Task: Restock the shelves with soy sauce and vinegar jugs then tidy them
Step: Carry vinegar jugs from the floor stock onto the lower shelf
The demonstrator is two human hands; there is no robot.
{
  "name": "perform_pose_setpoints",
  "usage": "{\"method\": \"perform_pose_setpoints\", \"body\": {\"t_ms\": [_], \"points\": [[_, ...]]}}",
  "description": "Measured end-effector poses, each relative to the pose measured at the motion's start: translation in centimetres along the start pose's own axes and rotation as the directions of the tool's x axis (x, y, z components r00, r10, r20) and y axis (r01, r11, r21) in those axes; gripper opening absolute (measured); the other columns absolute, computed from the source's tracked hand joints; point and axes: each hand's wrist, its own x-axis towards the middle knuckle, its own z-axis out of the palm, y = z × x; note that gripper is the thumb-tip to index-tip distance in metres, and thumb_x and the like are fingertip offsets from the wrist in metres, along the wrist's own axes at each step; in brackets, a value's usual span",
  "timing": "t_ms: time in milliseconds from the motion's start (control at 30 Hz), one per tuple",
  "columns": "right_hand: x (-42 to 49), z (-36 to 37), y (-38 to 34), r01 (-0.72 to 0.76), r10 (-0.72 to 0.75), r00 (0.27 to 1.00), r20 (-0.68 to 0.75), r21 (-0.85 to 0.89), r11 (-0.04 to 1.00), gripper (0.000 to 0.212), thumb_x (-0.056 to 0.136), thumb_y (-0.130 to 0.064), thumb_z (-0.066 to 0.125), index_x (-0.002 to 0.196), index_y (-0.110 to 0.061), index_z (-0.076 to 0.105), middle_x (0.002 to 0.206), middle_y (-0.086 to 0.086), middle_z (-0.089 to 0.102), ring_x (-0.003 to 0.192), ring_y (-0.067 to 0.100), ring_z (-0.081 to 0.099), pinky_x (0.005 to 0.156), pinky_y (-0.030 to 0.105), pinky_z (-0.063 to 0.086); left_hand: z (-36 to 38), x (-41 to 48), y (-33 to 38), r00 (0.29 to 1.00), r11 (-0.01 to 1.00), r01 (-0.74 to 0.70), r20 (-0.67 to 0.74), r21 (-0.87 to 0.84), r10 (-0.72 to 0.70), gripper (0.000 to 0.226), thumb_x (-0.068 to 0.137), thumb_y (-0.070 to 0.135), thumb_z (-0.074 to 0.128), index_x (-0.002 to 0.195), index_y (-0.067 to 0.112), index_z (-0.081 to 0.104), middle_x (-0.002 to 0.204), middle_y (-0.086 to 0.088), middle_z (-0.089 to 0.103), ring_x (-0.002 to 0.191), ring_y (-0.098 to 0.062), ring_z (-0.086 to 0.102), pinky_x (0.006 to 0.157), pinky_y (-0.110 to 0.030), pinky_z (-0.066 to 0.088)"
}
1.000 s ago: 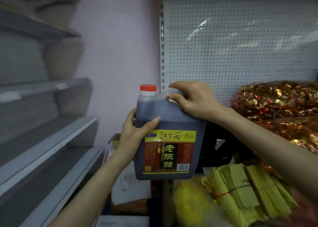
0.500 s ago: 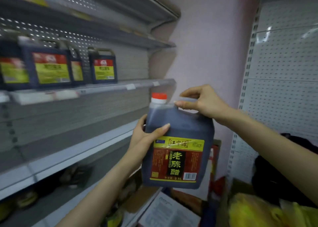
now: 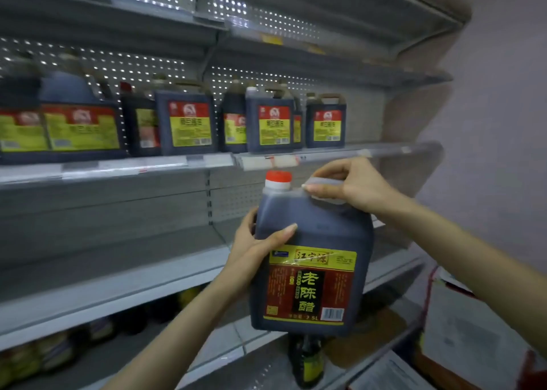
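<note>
Since half a second ago the view is swinging further left, so the row of soy sauce jugs (image 3: 269,123) on the upper shelf (image 3: 118,169) is now spreading across the far side. The grip is staying the same. Both arms are reaching forward. The right hand (image 3: 352,185) is curling its fingers round the top handle of the vinegar jug (image 3: 313,259). The left hand (image 3: 251,253) is clasping the jug's left side, thumb lying across the front above the yellow label. The jug is hanging upright, red cap (image 3: 278,178) just below the upper shelf's edge, in front of the middle shelf (image 3: 118,286).
</note>
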Motion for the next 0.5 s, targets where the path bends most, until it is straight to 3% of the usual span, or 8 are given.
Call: {"method": "perform_pose_setpoints", "body": {"t_ms": [67,267,500], "points": [[1.0,3.2,-1.7,0.021,-0.023,0.999,0.03,0.05,0.999,0.023,0.072,-0.031,0.079,0.088,-0.016,0.074,0.093,-0.002,0.072,0.094,0.01,0.065,0.092,0.037,0.051,-3.8,-0.8,0.5,0.999,1.0,-0.01,-0.031,0.015,0.01,0.08,0.052,0.041,0.082,0.124,0.019,0.053,0.111,-0.005,0.07,0.096,-0.024,0.07,0.08,-0.037,0.057],[3.8,12.1,-6.0,0.119,-0.13,0.988,0.088,0.114,0.986,0.033,0.072,-0.029,0.079,0.096,-0.008,0.073,0.094,0.001,0.072,0.093,0.012,0.065,0.089,0.033,0.052,-13.5,-3.5,1.9,0.99,0.996,-0.025,-0.133,0.088,0.036,0.079,0.052,0.041,0.081,0.122,0.018,0.052,0.107,-0.003,0.071,0.094,-0.02,0.07,0.071,-0.025,0.056],[6.3,20.8,-10.4,0.201,-0.235,0.95,0.204,0.176,0.964,0.033,0.073,-0.026,0.078,0.098,-0.005,0.072,0.095,0.002,0.071,0.088,0.004,0.063,0.072,0.008,0.047,-22.2,-7.1,2.6,0.962,0.988,-0.008,-0.27,0.152,0.05,0.088,0.051,0.043,0.08,0.129,0.018,0.048,0.112,-0.004,0.069,0.095,-0.018,0.07,0.073,-0.026,0.056]]}}
